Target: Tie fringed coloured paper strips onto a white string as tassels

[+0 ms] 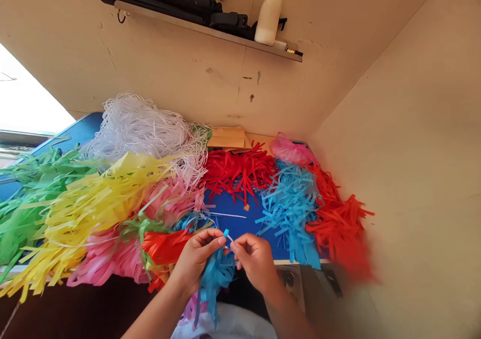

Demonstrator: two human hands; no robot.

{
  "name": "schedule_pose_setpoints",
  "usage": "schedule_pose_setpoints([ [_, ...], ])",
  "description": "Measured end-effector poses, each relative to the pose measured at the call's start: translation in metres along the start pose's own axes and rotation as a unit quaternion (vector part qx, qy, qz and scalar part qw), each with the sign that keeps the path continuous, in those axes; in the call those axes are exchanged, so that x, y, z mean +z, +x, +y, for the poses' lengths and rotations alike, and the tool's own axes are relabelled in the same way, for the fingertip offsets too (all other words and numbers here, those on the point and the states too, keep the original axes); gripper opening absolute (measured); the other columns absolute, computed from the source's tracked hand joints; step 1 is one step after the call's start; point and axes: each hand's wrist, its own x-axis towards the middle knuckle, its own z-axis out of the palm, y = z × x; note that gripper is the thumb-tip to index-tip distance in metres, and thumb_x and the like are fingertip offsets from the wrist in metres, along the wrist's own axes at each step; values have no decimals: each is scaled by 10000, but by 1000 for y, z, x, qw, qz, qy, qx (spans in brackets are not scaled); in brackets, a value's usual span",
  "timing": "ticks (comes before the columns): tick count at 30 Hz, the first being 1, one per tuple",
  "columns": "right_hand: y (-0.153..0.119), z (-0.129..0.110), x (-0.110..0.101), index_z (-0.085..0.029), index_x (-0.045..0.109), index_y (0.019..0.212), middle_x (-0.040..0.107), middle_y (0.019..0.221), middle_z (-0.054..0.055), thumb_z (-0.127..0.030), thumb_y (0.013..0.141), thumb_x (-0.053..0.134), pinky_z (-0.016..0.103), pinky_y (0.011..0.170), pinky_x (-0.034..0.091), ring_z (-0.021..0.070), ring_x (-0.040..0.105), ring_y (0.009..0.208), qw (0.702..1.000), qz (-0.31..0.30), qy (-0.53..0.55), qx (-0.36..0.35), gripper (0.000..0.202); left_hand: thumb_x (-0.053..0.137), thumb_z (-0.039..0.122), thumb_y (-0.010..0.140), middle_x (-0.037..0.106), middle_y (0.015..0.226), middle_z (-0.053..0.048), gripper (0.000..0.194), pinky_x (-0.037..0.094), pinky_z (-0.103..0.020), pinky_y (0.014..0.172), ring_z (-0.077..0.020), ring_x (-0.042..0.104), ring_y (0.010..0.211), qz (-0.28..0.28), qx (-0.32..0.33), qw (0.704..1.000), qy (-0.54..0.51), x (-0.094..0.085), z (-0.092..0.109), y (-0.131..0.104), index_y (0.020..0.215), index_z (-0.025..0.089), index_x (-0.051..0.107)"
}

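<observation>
My left hand [199,256] pinches the gathered top of a blue paper tassel [216,279], whose strips hang down below it over the table's front edge. Close beside it, my right hand [255,259] has thumb and fingers closed on a thin white string [230,238] at the tassel's top. A white strand curves away behind my left hand. On the blue table [240,204] just beyond, another short white string [229,215] lies straight. An orange tassel [165,246] rests to the left of my left hand.
Yellow fringe [93,194], green fringe [33,204] and a heap of white string [139,128] cover the left side. Red fringe [240,168] lies at the back, blue fringe [293,204] and red-orange fringe [341,224] at right. A shelf [210,31] holds a white bottle [269,16].
</observation>
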Motion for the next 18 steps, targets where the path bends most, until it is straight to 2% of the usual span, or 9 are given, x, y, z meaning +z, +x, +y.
schedule_pose_setpoints([
  [4, 0, -1, -1, -185, 618, 658, 597, 541, -33, -424, 832, 633, 190, 424, 405, 88, 534, 397, 1000, 1, -3, 3, 296, 882, 355, 554, 687, 610, 12, 386, 508, -216, 527, -117, 626, 545, -15, 14, 1000, 15, -1, -1, -1, 777, 166, 631],
  [7, -1, -2, -3, -184, 612, 647, 579, 516, -41, -391, 837, 627, 188, 435, 402, 84, 521, 397, 1000, -2, -13, -6, 281, 881, 354, 562, 684, 610, 17, 385, 494, -204, 516, -110, 619, 537, -5, 17, 1000, 20, -2, -2, -4, 788, 167, 631],
  [13, -2, -5, -4, -184, 630, 655, 606, 548, -32, -382, 846, 623, 190, 439, 407, 81, 521, 410, 1000, -13, -18, -20, 275, 872, 376, 571, 690, 625, 9, 385, 497, -220, 523, -119, 616, 539, -16, 11, 999, 35, -3, -4, -5, 797, 169, 639],
  [16, -2, -3, -8, -188, 640, 692, 636, 606, -21, -397, 859, 622, 202, 492, 453, 92, 566, 463, 999, -24, -22, -24, 268, 840, 412, 602, 691, 641, 2, 368, 498, -239, 523, -138, 623, 549, -15, 20, 996, 84, -6, -3, -5, 820, 174, 663],
  [18, -1, 0, -9, -200, 654, 839, 662, 688, -13, -421, 847, 643, 226, 548, 508, 119, 624, 539, 998, -55, 12, -1, 221, 791, 413, 657, 705, 695, -17, 297, 518, -263, 583, -159, 647, 618, -13, 77, 982, 169, -7, -2, -5, 807, 177, 693],
])
